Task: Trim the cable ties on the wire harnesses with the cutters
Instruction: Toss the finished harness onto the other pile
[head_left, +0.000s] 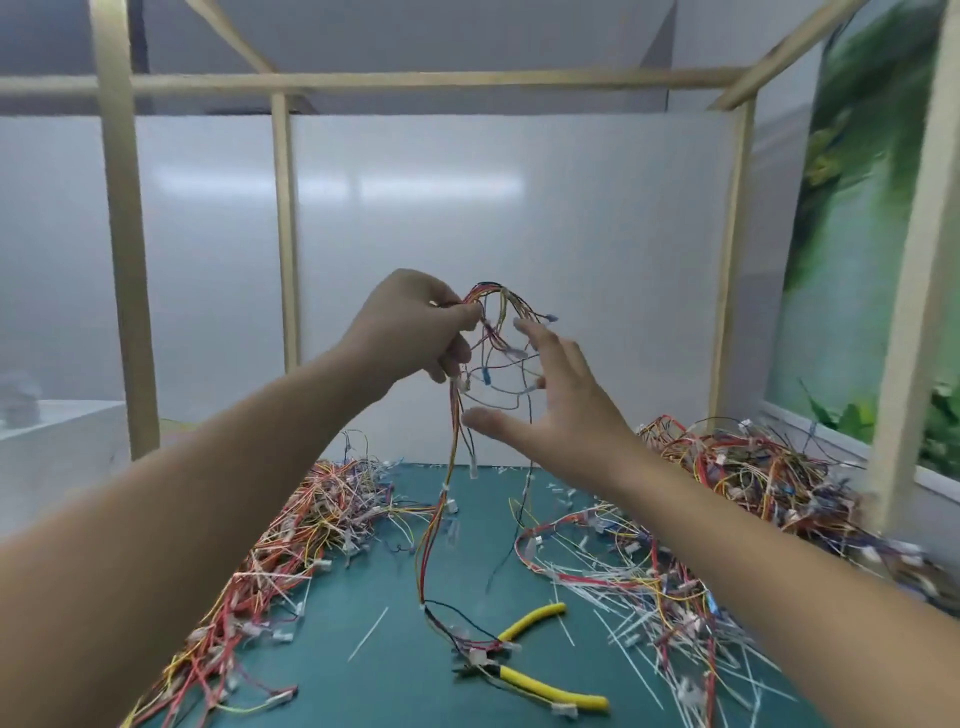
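Left hand (415, 327): fingers pinched on wire harness (441, 499), raised above green mat (395, 670).
Harness: thin multicoloured wires, hanging vertically, lower end on mat.
Right hand (556, 410): fingers spread, empty.
Cutters (535, 660): yellow-handled, handles splayed rightward, flat on mat.

A pale wooden frame (283, 234) of posts and crossbeams stands over the green-topped desk (395, 670). Glossy white panels (498, 249) close the far edge and reflect soft overhead light. At the right edge hangs a picture of green foliage (852, 218).
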